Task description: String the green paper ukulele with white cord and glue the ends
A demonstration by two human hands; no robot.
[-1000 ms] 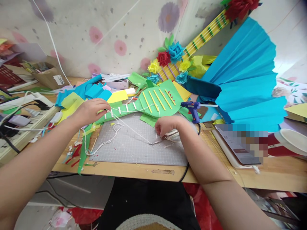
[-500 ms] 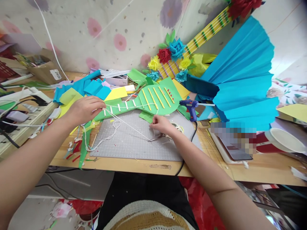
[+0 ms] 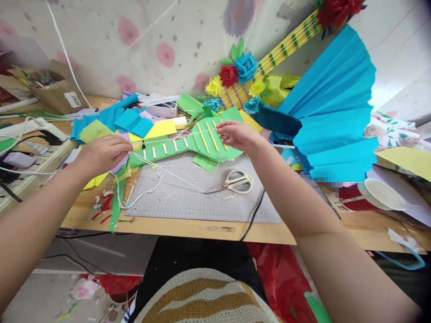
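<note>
Both hands' fingers hide string ends [image 3: 188, 140], blurred tablet

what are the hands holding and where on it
Both pinch a white string stretched over the green paper guitar: left hand at the neck end, right hand over the body.

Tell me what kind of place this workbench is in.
Probably a home or small-studio paper-craft bench. A grey cutting mat with scissors lies on the wooden table, coloured paper scraps are heaped behind it, and finished pieces, a paper guitar with flowers and a pleated blue fan, lean against the wall.
</note>
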